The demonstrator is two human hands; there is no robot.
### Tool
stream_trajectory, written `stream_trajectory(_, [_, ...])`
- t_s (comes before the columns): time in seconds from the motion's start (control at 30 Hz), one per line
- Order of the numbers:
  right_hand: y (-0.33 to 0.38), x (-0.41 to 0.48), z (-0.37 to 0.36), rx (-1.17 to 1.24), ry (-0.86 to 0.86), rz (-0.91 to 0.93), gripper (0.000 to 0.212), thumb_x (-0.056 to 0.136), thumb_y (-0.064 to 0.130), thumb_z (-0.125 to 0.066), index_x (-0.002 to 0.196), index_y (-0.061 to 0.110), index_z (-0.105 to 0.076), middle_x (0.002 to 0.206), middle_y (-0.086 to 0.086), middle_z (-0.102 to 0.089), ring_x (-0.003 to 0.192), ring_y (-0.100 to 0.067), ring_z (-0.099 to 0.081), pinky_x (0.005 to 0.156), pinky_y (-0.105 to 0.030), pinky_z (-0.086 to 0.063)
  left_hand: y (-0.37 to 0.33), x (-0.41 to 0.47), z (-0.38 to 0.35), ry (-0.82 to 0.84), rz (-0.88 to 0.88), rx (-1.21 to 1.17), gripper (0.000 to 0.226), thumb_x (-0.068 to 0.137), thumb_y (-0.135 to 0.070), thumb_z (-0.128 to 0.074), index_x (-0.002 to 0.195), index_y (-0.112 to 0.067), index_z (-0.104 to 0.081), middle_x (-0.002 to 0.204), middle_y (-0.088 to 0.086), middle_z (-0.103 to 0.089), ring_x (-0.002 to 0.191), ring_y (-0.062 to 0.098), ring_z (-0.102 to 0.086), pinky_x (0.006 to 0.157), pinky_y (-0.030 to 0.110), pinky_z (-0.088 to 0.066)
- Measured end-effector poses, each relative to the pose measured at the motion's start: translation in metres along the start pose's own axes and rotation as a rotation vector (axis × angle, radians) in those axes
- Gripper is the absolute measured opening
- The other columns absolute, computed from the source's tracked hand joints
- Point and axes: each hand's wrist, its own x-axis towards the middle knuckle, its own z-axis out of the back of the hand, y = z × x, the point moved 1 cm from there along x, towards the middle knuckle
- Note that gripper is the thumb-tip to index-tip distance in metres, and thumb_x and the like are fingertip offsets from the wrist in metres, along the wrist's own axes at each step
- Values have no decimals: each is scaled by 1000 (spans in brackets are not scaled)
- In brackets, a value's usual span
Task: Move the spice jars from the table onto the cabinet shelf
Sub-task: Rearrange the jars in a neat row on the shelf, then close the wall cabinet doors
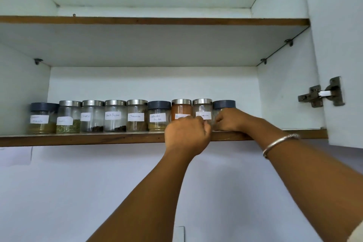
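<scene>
Finishing the row: nine spice jars (115,124) stand in one line on the lower shelf (78,139), so the moving looks almost done; only settling the last ones seems left.
Landmark: the red-powder jar (181,109), steel-lidded, seventh in the line.
Left of the landmark: six jars packed close. The coriander jar (158,113) is just beside it, then the cinnamon jar (137,112), black pepper jar (115,111) and cloves jar (92,112). After those come a green-flake jar (68,122) and, farthest off, a dark-lidded yellow-powder jar (42,122).
Right of the landmark: a clear steel-lidded jar (202,107) just beside it, and beyond that the dark-lidded end jar (224,104).
Left hand (187,133): fingers clenched, knuckles toward the camera, in front of the landmark's lower half and reaching the clear jar's label. Whether it pinches that jar or only nudges it cannot be told.
Right hand (229,120): fingers curled round the body of the end jar, which stands on the shelf; a bangle (280,141) sits on the wrist.
Left to do: probably letting go and squaring the labels. The table is out of view, so whether more jars wait there cannot be told.
Around: an upper shelf (137,20) above the landmark, the open door (337,55) and its hinge (322,94) well to the right, and plain wall (78,192) below.
In the way: nothing blocks the hands. The risk I judge is the tight packing near the shelf's front edge, where a careless push could tip a neighbour.
</scene>
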Motion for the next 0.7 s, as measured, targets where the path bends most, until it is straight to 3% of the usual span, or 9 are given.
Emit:
stream_trajectory(0.07, [3, -17, 0, 86, -29, -13, 22, 89, 37, -54, 70, 27, -59, 81, 3, -61, 78, -16, -54, 60, -23, -36, 0, -5, 5, 57, -19, -6, 43, 96, -41, -22, 94, -18, -59, 80, 3, -60, 71, 23, -56, 57, 29, -36])
stream_trajectory(0.17, [11, -38, -6, -68, -29, -56, 42, 97, 47, -27, 106, 24, -61, 120, -6, -61, 105, -24, -54, 85, -33, -41, -3, -17, 15, 136, -46, 37, 43, 97, -44, -23, 103, -17, -56, 95, 6, -65, 81, 24, -61, 66, 32, -42])
stream_trajectory(0.27, [23, -58, -12, -239, -62, -86, 58, 96, 55, -13, 130, 26, -49, 132, -9, -54, 118, -30, -49, 97, -43, -40, -5, -32, 27, 254, -50, 89, 42, 92, -46, -41, 121, -16, -48, 117, 7, -59, 107, 26, -55, 92, 38, -40])
stream_trajectory(0.37, [40, -71, -14, -366, -10, -29, 65, 87, 70, -27, 138, 31, -38, 138, -6, -48, 123, -31, -45, 96, -45, -41, 0, -45, 42, 334, -78, 71, 59, 85, -43, -55, 134, -17, -36, 136, 6, -47, 126, 27, -42, 106, 40, -33])
stream_trajectory(0.47, [65, -83, -18, -429, -44, -34, 72, 79, 77, -34, 134, 30, -40, 133, -7, -52, 120, -32, -47, 96, -47, -42, 10, -60, 62, 412, -97, -21, 71, 84, -41, -59, 142, -18, -26, 149, 5, -32, 137, 26, -30, 108, 42, -31])
stream_trajectory(0.57, [97, -95, -26, -388, -97, 56, 69, 80, 72, -41, 135, 30, -38, 134, -8, -48, 121, -34, -44, 97, -51, -40, 27, -84, 84, 427, -104, -15, 74, 83, -47, -57, 143, -20, -23, 151, 6, -26, 135, 29, -32, 106, 44, -36])
stream_trajectory(0.7, [156, -120, -47, -303, -122, 171, 69, 82, 64, -48, 138, 26, -34, 140, -8, -40, 126, -33, -38, 96, -51, -38, 73, -124, 120, 373, 35, -18, 79, 82, -54, -56, 144, -19, -20, 153, 9, -18, 131, 33, -37, 100, 45, -41])
